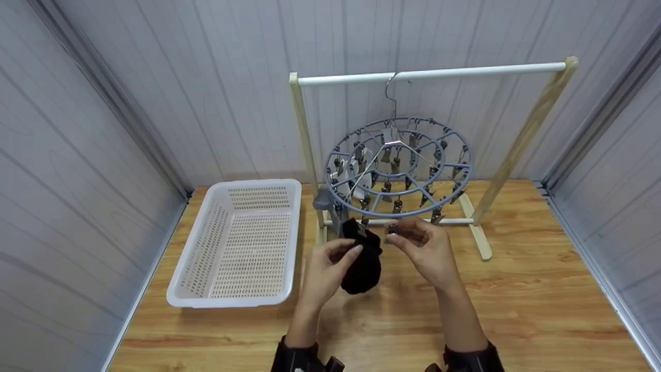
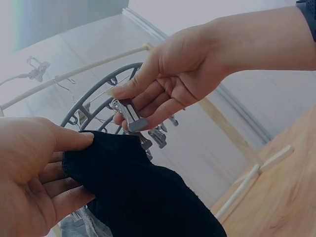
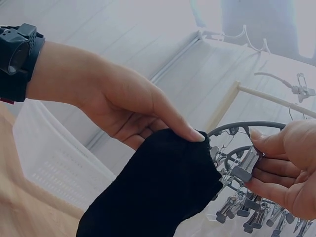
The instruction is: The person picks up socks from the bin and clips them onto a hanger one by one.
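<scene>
My left hand [image 1: 323,268] pinches a black sock [image 1: 363,273] near its top edge between thumb and fingers, and the sock hangs down below the grip. Just to the right, my right hand [image 1: 428,253] pinches a metal clip [image 2: 131,116] with grey tips. In the right wrist view the clip [image 3: 245,165] sits beside the sock's edge, apart from it. The clip is at the near rim of a round grey-blue drying hanger [image 1: 382,213], which carries several such clips on two rings.
A white rod [image 1: 480,72] on a wooden stand [image 1: 516,144] holds the hanger by its hook. Grey fabric [image 1: 324,200] and a white piece [image 1: 361,173] hang on the hanger's left side. A white perforated basket [image 1: 175,289] stands at left on the wooden table [image 1: 542,310].
</scene>
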`<state>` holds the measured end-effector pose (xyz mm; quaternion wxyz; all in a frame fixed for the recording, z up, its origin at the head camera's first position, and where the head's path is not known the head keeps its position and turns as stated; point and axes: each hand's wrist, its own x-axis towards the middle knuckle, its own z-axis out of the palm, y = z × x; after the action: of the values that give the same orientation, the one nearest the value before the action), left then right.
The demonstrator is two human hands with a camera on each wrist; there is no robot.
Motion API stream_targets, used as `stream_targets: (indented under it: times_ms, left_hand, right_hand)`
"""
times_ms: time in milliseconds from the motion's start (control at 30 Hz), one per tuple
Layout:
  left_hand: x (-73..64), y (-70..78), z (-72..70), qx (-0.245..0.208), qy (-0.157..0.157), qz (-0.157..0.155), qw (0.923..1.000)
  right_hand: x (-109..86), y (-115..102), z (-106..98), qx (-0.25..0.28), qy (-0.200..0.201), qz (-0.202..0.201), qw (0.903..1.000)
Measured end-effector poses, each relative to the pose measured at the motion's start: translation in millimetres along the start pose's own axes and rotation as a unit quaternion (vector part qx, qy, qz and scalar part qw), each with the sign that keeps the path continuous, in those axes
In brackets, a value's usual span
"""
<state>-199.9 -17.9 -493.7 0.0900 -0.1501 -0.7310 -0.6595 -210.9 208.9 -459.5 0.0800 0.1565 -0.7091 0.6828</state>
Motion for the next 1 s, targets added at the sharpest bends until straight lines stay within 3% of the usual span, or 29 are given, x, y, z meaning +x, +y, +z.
stream_targets:
  times_ms: [600, 767, 1000]
  left_hand:
    - [0.7, 0.7, 5.2, 0.005, 0.020, -0.011, 0.9997]
    - [1.7, -0.6, 5.6, -0.006, 0.030, 0.002, 0.9995]
    - [1.7, -1.1, 1.8, -0.009, 0.041, 0.016, 0.9990]
  right_hand:
    - [-1.4, 1.0, 9.6, 0.021, 0.016, -0.004, 0.9996]
    - [-2.1, 2.0, 14.3, -0.010, 0.039, -0.004, 0.9992]
    - [-2.6, 3.5, 16.7, 0.027, 0.039, -0.019, 0.9987]
